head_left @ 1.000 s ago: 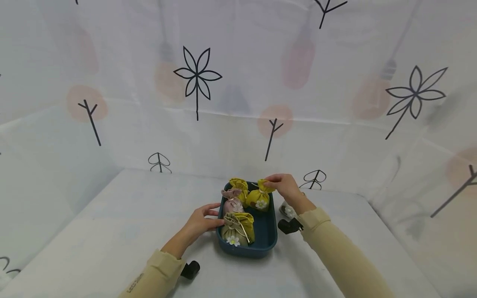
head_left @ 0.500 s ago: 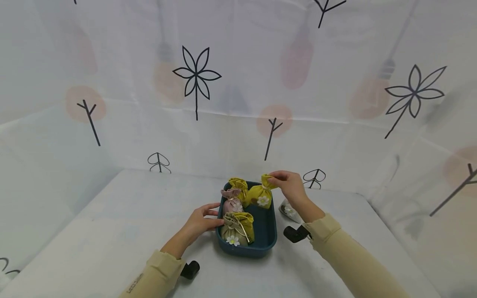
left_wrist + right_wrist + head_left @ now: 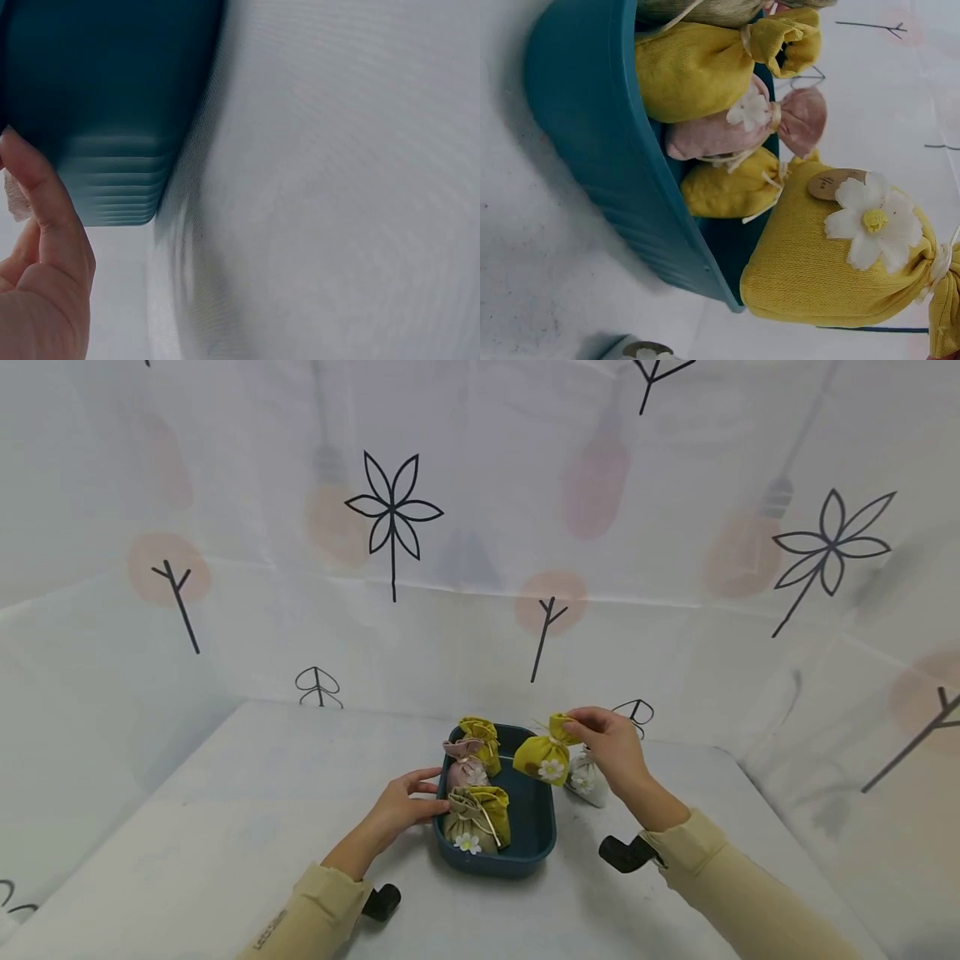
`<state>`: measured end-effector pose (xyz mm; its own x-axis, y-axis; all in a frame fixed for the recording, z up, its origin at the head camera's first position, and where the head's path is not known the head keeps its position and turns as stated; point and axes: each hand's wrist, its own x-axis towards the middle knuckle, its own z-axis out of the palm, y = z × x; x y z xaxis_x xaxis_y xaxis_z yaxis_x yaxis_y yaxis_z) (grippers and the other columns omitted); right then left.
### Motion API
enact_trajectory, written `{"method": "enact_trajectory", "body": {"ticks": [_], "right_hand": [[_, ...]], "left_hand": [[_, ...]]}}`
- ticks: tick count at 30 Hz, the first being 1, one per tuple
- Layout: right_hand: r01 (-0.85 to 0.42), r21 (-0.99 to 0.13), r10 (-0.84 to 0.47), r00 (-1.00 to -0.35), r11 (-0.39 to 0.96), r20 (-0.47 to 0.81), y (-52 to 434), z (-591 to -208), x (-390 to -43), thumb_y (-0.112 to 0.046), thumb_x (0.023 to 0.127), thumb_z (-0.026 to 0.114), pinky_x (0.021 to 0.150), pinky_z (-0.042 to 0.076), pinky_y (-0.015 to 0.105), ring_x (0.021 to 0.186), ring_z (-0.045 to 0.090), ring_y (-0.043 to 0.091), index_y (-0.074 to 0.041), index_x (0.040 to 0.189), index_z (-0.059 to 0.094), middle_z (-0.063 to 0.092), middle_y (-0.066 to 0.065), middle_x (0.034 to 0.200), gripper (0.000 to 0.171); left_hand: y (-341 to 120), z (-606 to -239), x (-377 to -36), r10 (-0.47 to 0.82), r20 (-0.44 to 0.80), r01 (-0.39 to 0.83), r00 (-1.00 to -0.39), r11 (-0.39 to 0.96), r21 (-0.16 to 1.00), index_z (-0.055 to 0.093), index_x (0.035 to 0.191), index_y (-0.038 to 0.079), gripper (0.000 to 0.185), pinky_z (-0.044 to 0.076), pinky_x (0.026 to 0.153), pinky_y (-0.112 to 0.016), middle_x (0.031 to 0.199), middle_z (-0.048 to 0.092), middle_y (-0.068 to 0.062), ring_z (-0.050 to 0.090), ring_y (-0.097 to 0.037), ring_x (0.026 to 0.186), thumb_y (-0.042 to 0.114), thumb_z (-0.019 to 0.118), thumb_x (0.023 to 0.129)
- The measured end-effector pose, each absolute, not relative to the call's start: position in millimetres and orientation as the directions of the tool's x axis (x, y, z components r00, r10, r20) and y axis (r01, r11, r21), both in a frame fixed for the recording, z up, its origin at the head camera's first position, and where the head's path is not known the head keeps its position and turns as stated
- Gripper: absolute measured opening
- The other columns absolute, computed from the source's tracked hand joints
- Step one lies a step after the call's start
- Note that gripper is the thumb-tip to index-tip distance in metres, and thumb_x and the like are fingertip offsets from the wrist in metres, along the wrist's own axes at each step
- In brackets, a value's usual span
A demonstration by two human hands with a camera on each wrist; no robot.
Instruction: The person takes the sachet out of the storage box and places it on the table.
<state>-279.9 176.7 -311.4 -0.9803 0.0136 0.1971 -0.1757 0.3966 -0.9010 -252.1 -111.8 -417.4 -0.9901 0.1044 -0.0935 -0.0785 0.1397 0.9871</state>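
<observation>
1. Left hand (image 3: 401,806): is being rested against the near-left wall of the teal tray (image 3: 534,852). Fingers are lying fairly straight on the rim, steadying it, with nothing being gripped. In the left wrist view only a thumb and the tray's outer wall are showing.
2. Inside the tray, near end: an olive pouch (image 3: 471,827) with a white flower is lying beside a yellow one (image 3: 501,810).
3. Far end of the tray: a pink pouch (image 3: 465,764) and another yellow pouch (image 3: 482,739) are being left standing close together.
4. Right hand (image 3: 611,747): the gathered neck of a yellow daisy pouch (image 3: 546,758) is being pinched. The pouch is being held in the air over the tray's far-right rim, touching nothing else.
5. On the table (image 3: 225,827), just right of the tray: a pale pouch (image 3: 585,777) is lying, partly hidden behind the right hand.
6. Progress, as a judgement: pouches are being taken out. One is lying outside, one is being carried, four are remaining inside.
</observation>
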Motion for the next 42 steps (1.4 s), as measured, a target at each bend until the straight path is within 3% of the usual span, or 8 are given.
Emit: {"method": "enact_trajectory", "body": {"ticks": [7,16,22,27,32,36,39,42], "right_hand": [[-0.226,-0.883,0.016,-0.967,0.412,0.255,190.9,-311.5,-269.6,-0.016,0.091,0.062,0.079,0.051,0.024,0.088,0.058,0.017,0.005,0.109,0.063,0.062,0.016,0.106,0.028],[-0.255,-0.854,0.021,-0.955,0.453,0.296,213.9,-321.7,-255.6,-0.013,0.090,0.063,0.073,0.049,0.016,0.081,0.057,0.008,0.006,0.107,0.063,0.063,0.011,0.099,0.026],[-0.233,-0.843,0.070,-0.950,0.485,0.303,231.5,-332.0,-250.2,-0.015,0.090,0.064,0.072,0.048,0.014,0.080,0.057,0.006,0.006,0.107,0.063,0.064,0.011,0.098,0.027],[-0.203,-0.838,0.124,-0.945,0.507,0.304,248.0,-341.0,-247.0,-0.018,0.090,0.064,0.070,0.047,0.013,0.077,0.057,0.002,0.005,0.107,0.064,0.065,0.002,0.092,0.028],[-0.159,-0.840,0.150,-0.950,0.519,0.273,268.7,-358.1,-255.6,-0.020,0.090,0.063,0.074,0.049,0.019,0.083,0.060,0.010,0.005,0.109,0.063,0.065,0.009,0.098,0.031],[-0.196,-0.831,0.146,-0.938,0.520,0.313,308.9,-409.1,-295.0,-0.039,0.087,0.064,0.073,0.051,0.021,0.085,0.060,0.009,-0.013,0.107,0.067,0.066,0.002,0.100,0.033],[-0.180,-0.819,0.161,-0.936,0.544,0.313,309.0,-406.1,-292.6,-0.039,0.087,0.064,0.070,0.050,0.018,0.083,0.060,0.007,-0.013,0.108,0.067,0.066,0.002,0.100,0.033],[-0.122,-0.834,0.191,-0.946,0.539,0.262,298.4,-385.6,-278.2,-0.029,0.089,0.064,0.074,0.050,0.023,0.083,0.060,0.013,-0.003,0.107,0.066,0.066,0.009,0.099,0.032]], "left_hand": [[-112.2,-417.4,-253.5,0.100,-0.097,-0.082,-0.990,0.141,0.987,0.047,0.136,0.007,0.064,0.054,0.071,-0.034,0.116,0.053,-0.016,0.061,-0.019,0.087,0.007,0.075,0.078],[-113.4,-419.2,-253.1,0.104,-0.101,-0.087,-0.989,0.138,0.987,0.048,0.135,0.008,0.064,0.054,0.072,-0.033,0.116,0.052,-0.017,0.061,-0.019,0.087,0.010,0.077,0.077],[-114.3,-418.7,-253.0,0.105,-0.112,-0.097,-0.988,0.137,0.986,0.048,0.135,0.009,0.065,0.054,0.073,-0.033,0.117,0.052,-0.017,0.061,-0.020,0.089,0.011,0.077,0.077],[-113.3,-420.0,-253.9,0.116,-0.106,-0.091,-0.988,0.127,0.988,0.048,0.136,0.008,0.065,0.054,0.073,-0.034,0.117,0.052,-0.017,0.061,-0.020,0.088,0.011,0.077,0.077],[-111.8,-418.4,-252.3,0.127,-0.091,-0.077,-0.988,0.106,0.991,0.045,0.137,0.007,0.066,0.054,0.072,-0.035,0.116,0.051,-0.018,0.061,-0.020,0.086,0.008,0.075,0.079],[-111.4,-417.1,-251.6,0.123,-0.088,-0.074,-0.988,0.114,0.991,0.045,0.137,0.006,0.066,0.054,0.072,-0.035,0.117,0.051,-0.018,0.061,-0.019,0.086,0.007,0.075,0.079],[-111.8,-417.3,-252.2,0.115,-0.092,-0.079,-0.989,0.120,0.990,0.046,0.137,0.006,0.065,0.054,0.072,-0.034,0.116,0.052,-0.017,0.061,-0.019,0.087,0.007,0.075,0.079],[-112.4,-418.0,-252.8,0.109,-0.094,-0.080,-0.990,0.126,0.989,0.047,0.136,0.006,0.064,0.054,0.072,-0.034,0.115,0.052,-0.017,0.060,-0.019,0.088,0.007,0.075,0.078]]}}
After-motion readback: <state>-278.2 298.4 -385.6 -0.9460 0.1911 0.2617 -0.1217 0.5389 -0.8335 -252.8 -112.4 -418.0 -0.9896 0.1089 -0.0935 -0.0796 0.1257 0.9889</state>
